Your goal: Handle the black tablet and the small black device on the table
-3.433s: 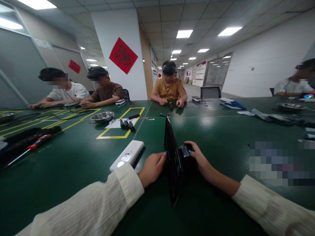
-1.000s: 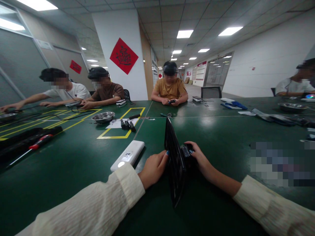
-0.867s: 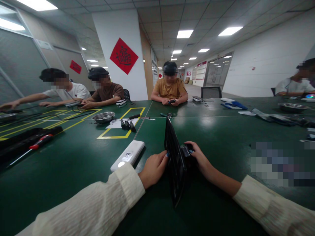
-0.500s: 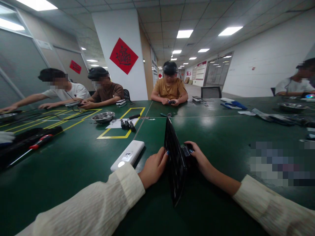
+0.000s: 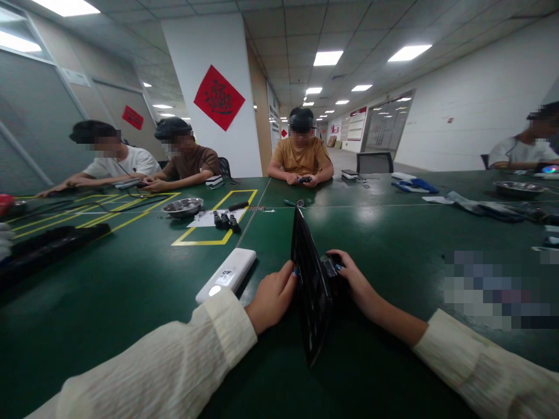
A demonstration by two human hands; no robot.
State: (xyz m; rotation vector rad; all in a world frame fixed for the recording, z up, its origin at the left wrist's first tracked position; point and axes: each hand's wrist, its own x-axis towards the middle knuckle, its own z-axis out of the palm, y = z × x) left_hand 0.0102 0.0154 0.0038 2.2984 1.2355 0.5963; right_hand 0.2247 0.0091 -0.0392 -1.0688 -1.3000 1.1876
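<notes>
A thin, glossy black panel (image 5: 311, 291) stands on its edge on the green table in front of me, seen almost edge-on. My left hand (image 5: 273, 297) is closed at the panel's left face, its thumb pressed on the surface and its other fingertips partly hidden. On the other side, my right hand (image 5: 351, 279) has its fingers wrapped round a dark, blocky part (image 5: 329, 266) at the panel's right face. What that part is cannot be made out. Just beyond my left wrist lies a white power bank (image 5: 227, 273) with a label.
Several small black parts (image 5: 226, 221) lie on white paper inside a yellow taped outline. A metal bowl (image 5: 183, 207) is beside them, a black bag (image 5: 56, 247) at the left. Across the green table (image 5: 371, 233) sits a person (image 5: 301, 154); others sit left and right.
The red-handled screwdriver has gone from the black bag at the left; a blurred red shape is now at the left edge. One co-worker's outstretched arm has drawn back. My hands hold still.
</notes>
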